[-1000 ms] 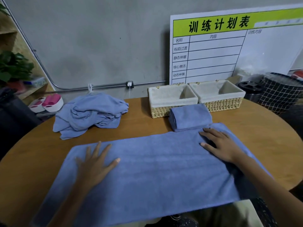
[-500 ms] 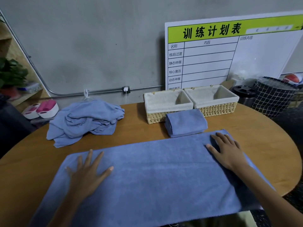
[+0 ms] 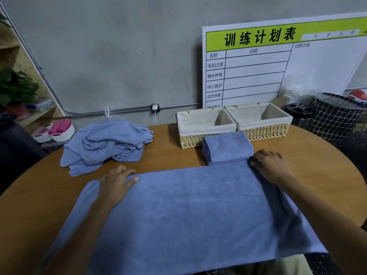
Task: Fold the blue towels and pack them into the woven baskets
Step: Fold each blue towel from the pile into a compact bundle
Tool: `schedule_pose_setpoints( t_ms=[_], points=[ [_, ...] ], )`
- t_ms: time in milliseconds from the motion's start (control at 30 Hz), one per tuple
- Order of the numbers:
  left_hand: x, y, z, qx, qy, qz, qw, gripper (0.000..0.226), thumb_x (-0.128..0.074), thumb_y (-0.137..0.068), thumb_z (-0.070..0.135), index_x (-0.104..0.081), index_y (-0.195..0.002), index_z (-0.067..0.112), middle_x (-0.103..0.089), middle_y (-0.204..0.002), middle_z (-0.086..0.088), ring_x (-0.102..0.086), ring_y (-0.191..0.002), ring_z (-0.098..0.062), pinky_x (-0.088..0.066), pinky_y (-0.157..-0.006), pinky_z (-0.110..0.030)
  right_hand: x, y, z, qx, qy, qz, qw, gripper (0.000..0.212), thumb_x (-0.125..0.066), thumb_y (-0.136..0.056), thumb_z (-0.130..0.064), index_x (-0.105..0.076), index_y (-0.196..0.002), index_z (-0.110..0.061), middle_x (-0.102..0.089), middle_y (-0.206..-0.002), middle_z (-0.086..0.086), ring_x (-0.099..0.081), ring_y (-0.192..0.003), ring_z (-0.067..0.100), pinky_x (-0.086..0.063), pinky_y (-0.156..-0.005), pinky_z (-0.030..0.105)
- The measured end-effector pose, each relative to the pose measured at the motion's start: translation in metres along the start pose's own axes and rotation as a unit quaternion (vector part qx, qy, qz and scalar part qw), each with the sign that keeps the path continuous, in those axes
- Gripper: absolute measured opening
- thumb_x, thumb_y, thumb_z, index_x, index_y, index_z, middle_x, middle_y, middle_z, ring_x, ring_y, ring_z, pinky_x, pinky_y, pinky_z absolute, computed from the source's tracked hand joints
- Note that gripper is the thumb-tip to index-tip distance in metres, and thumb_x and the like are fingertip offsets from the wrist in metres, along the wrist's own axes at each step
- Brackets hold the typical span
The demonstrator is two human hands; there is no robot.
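Wall board (image 3: pixel 278 62) reads 训练计划表 — blank rows.

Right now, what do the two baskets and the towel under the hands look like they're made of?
The two baskets look like woven straw or seagrass, judging by the pale, plaited sides, with an off-white cloth lining folded over the rims. The spread towel looks like soft, matte blue terry or microfibre with a fine nap; the exact fibre cannot be told.

Flat blue towel (image 3: pixel 188 211); folded one (image 3: pixel 227 147) touching empty baskets (image 3: pixel 234 133).
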State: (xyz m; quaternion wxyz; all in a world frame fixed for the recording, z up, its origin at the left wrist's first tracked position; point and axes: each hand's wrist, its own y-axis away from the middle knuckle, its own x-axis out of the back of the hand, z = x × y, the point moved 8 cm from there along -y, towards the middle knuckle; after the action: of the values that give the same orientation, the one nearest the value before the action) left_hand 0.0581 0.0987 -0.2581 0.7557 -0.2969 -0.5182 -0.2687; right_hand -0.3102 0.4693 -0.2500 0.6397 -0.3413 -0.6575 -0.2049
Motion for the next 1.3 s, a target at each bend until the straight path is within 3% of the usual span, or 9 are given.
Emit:
schedule_pose_setpoints(
  t_ms=[100,267,367,500,633,733,933,1167,1300],
  points=[
    [0.001,-0.017,0.005,-0.019,0.033,-0.067,0.997,0.008,-0.063,-0.084,0.056,-0.059,-0.090,0.054,-0.059,-0.094,0.014,-0.061,-0.094,-0.011,-0.051,-0.085,-0.041,-0.003,-0.017,0.007,0.003,-0.040,-0.043,0.998,0.026,-0.061,-0.094,-0.043,-0.064,-0.110,-0.022,-0.053,-0.109,0.002,-0.058,-0.103,0.031,-0.043,-0.090,0.041],
    [-0.003,-0.030,0.030,-0.060,0.126,-0.090,0.986,0.012,-0.072,-0.079,0.052,-0.065,-0.086,0.047,-0.063,-0.096,0.012,-0.062,-0.091,-0.001,-0.052,-0.087,-0.033,-0.002,-0.019,0.006,-0.006,-0.069,-0.028,0.997,0.034,-0.064,-0.090,-0.053,-0.063,-0.101,-0.020,-0.050,-0.102,0.001,-0.053,-0.089,0.023,-0.045,-0.079,0.038],
    [-0.014,-0.031,0.041,-0.077,0.126,-0.065,0.987,0.016,-0.067,-0.073,0.056,-0.065,-0.075,0.041,-0.063,-0.084,0.012,-0.062,-0.081,-0.002,-0.053,-0.078,-0.036,-0.005,-0.012,0.003,-0.005,-0.075,0.025,0.997,0.035,-0.065,-0.091,-0.048,-0.065,-0.101,-0.015,-0.054,-0.105,0.005,-0.056,-0.091,0.027,-0.045,-0.076,0.038],
    [-0.018,-0.039,0.048,-0.083,0.085,-0.110,0.987,0.014,-0.076,-0.082,0.037,-0.065,-0.073,0.034,-0.066,-0.083,0.012,-0.061,-0.080,-0.003,-0.054,-0.080,-0.043,-0.004,-0.010,0.004,-0.005,-0.086,0.029,0.996,0.033,-0.067,-0.089,-0.048,-0.066,-0.102,-0.018,-0.055,-0.100,0.000,-0.057,-0.090,0.025,-0.044,-0.079,0.039],
    [-0.016,-0.040,0.056,-0.091,0.061,-0.149,0.983,0.013,-0.071,-0.085,0.035,-0.058,-0.086,0.032,-0.065,-0.086,0.012,-0.061,-0.080,-0.004,-0.055,-0.082,-0.042,0.024,0.018,0.000,-0.024,-0.096,0.202,0.974,0.027,-0.066,-0.090,-0.047,-0.063,-0.079,-0.023,-0.054,-0.082,-0.005,-0.053,-0.077,0.023,-0.038,-0.073,0.037],
    [-0.024,-0.040,0.066,-0.084,0.060,-0.184,0.978,0.034,-0.075,-0.084,0.047,-0.055,-0.107,0.032,-0.058,-0.093,0.011,-0.058,-0.084,-0.006,-0.049,-0.078,-0.030,0.036,0.043,-0.044,0.063,-0.122,0.299,0.944,0.036,-0.058,-0.094,-0.046,-0.062,-0.071,-0.018,-0.055,-0.074,-0.001,-0.051,-0.067,0.025,-0.037,-0.059,0.037],
    [-0.026,-0.045,0.098,-0.113,0.145,-0.162,0.970,0.009,-0.076,-0.088,0.028,-0.070,-0.087,0.022,-0.069,-0.086,-0.002,-0.058,-0.072,-0.005,-0.050,-0.070,-0.032,0.031,0.033,-0.188,0.336,-0.124,0.225,0.906,0.018,-0.059,-0.097,-0.034,-0.068,-0.095,-0.017,-0.059,-0.090,0.000,-0.053,-0.078,0.024,-0.043,-0.065,0.036],
    [0.001,-0.041,0.105,-0.185,0.152,-0.092,0.967,0.012,-0.064,-0.096,0.028,-0.058,-0.087,0.034,-0.063,-0.084,0.010,-0.059,-0.078,-0.008,-0.047,-0.073,-0.032,0.003,-0.017,-0.247,0.353,-0.039,0.015,0.935,0.032,-0.061,-0.092,-0.038,-0.062,-0.120,-0.024,-0.066,-0.114,-0.003,-0.055,-0.109,0.020,-0.028,-0.083,0.036],
    [0.001,-0.037,0.092,-0.179,0.152,-0.115,0.965,0.016,-0.067,-0.095,0.030,-0.057,-0.083,0.031,-0.057,-0.069,0.016,-0.052,-0.066,-0.005,-0.039,-0.065,-0.028,0.004,-0.027,-0.235,0.334,-0.114,-0.078,0.932,0.020,-0.068,-0.089,-0.043,-0.070,-0.093,-0.023,-0.062,-0.078,-0.013,-0.054,-0.074,0.010,-0.030,-0.074,0.029]
  ],
)
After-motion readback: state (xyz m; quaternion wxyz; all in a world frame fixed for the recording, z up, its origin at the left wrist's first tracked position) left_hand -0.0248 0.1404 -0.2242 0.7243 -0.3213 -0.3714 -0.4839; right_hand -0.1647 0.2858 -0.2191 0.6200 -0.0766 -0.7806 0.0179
